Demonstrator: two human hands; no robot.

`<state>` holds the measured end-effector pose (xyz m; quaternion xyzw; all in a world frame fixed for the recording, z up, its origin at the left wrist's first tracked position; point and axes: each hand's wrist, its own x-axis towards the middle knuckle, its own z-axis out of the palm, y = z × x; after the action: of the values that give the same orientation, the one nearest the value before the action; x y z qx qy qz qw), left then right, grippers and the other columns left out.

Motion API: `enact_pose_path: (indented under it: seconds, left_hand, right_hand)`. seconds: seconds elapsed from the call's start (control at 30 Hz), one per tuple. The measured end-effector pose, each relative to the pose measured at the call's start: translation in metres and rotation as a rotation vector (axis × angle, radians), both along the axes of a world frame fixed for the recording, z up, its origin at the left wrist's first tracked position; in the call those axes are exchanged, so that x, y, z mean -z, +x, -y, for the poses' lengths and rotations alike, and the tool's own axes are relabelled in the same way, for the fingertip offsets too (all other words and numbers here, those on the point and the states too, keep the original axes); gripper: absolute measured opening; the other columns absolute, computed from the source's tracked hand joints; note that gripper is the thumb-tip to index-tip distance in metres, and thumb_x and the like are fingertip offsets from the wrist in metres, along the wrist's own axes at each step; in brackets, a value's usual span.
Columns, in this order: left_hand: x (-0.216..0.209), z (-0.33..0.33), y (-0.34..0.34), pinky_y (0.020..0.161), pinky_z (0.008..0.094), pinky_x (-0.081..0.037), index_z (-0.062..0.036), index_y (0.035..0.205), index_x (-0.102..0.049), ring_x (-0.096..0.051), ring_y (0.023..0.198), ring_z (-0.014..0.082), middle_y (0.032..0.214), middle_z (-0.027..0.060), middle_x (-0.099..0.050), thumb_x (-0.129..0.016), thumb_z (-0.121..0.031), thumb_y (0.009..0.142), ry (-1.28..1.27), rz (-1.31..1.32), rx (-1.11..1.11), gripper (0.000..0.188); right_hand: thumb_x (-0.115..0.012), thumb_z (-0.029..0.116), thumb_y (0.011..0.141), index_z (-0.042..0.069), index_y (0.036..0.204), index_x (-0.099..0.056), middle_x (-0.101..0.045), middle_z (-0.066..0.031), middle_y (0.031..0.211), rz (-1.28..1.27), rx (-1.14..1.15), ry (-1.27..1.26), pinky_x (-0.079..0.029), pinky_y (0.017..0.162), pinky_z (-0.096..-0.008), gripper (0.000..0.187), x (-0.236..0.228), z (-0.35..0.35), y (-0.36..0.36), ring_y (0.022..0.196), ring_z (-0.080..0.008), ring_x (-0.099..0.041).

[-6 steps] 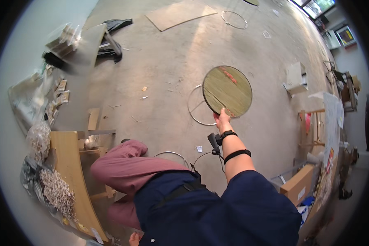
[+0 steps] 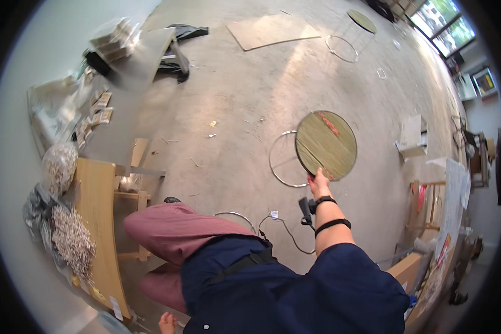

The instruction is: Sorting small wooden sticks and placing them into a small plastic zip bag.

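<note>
My right fingers (image 2: 319, 173) grip a round, olive-green-topped metal stool (image 2: 328, 146): grasp made, release not; left fingers (image 2: 167, 320): state I cannot tell.

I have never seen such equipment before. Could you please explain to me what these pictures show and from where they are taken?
There is no machine here: a person works with two bare hands. The view comes from a wide camera worn on the head, looking down, so straight edges bend near the rim. The right hand has its grip on the near edge of a round stool with a green top; its metal ring shows partly behind it. The left hand is low in the picture, and whether it holds anything is hard to tell. Farther off on the grey floor are a flat board and another stool. At the left are a wooden table and a pile of small pale pieces.
</note>
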<state>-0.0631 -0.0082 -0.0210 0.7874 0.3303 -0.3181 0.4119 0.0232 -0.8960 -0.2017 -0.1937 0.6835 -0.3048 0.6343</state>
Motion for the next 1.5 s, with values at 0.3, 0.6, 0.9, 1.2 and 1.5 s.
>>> enact_pose_path:
  seconds: [0.3,0.6,0.9,1.2,1.5]
  left_hand:
    - [-0.027,0.061,-0.087,0.069,0.0308,-0.054,0.0013,0.127,-0.056,-0.066,0.080,0.0173,0.096,0.0071,-0.069,-0.062,-0.014,0.095,-0.003,0.037,-0.201,0.036]
    - [-0.047,0.131,-0.049,0.082,0.0401,-0.053,-0.0025,0.117,-0.064,-0.068,0.095,0.0361,0.101,0.0198,-0.069,-0.059,-0.010,0.093,0.636,0.386,0.082,0.025]
    - [-0.066,0.194,0.134,0.097,0.0382,-0.047,-0.0007,0.120,-0.061,-0.059,0.115,0.0339,0.125,0.0177,-0.061,-0.062,-0.007,0.088,0.327,0.777,0.293,0.033]
    - [0.078,0.267,0.147,0.087,0.0451,-0.054,-0.0035,0.109,-0.072,-0.067,0.101,0.0359,0.110,0.0174,-0.070,-0.074,-0.041,0.077,0.201,-0.080,0.717,0.049]
    - [0.077,0.228,0.162,0.092,0.0458,-0.052,-0.0066,0.112,-0.073,-0.066,0.108,0.0342,0.120,0.0139,-0.068,-0.079,-0.050,0.070,-0.466,-0.407,0.502,0.061]
  right_hand:
    - [-0.061,0.055,0.085,0.022,0.122,-0.056,-0.064,0.0000,0.111,-0.223,-0.338,0.235,-0.051,0.064,-0.0309,0.050,0.001,0.083,-0.189,0.086,-0.0194,-0.061]
    - [-0.051,0.044,0.090,0.009,0.111,-0.062,-0.065,-0.0116,0.115,-1.170,-1.748,0.087,-0.047,0.081,-0.0480,0.042,-0.007,0.114,-0.198,0.103,-0.0315,-0.060]
    - [-0.070,0.019,0.084,-0.004,0.115,-0.062,-0.061,-0.0206,0.121,-0.721,-1.769,-0.936,-0.050,0.091,-0.0393,0.039,-0.014,0.069,0.013,0.109,-0.0335,-0.061]
    - [-0.060,0.013,0.094,0.002,0.131,-0.052,-0.044,-0.0204,0.146,0.405,-2.458,-1.524,-0.045,0.102,-0.0397,0.040,-0.180,-0.379,0.264,0.123,-0.0371,-0.052]
    - [-0.069,0.021,0.078,0.011,0.127,-0.059,-0.034,-0.0173,0.155,0.522,-2.924,-1.940,-0.015,0.115,-0.0624,0.051,-0.192,-0.522,0.308,0.146,-0.0445,-0.021]
